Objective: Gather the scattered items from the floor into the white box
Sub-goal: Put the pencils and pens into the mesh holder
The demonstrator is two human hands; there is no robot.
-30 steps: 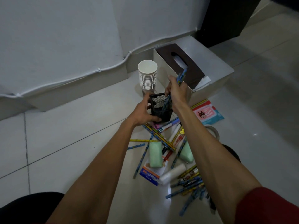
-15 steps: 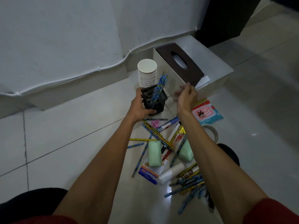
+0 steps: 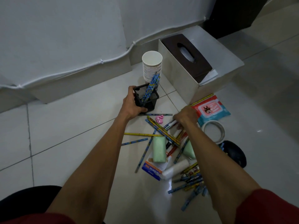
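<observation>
holder in my left grip, right grip down in the pen pile
the white box [image 3: 176, 78] stands open at the far right by the wall, a brown tissue case [image 3: 171, 44] inside; it looks stiff and light, best left where it stands. the black mesh holder [image 3: 148, 101] is low at the floor just left of it, beside the paper cups [image 3: 152, 65]. my left grip [image 3: 131, 104] wraps its near wall. it seems rigid, light and tippy with blue pencils [image 3: 152, 84] leaning out, so i'd hold it by the body. loose pencils [image 3: 163, 133] litter the near floor. my right grip [image 3: 186, 118] curls round a white pen [image 3: 172, 123], thin and smooth, best pinched mid-barrel.
</observation>
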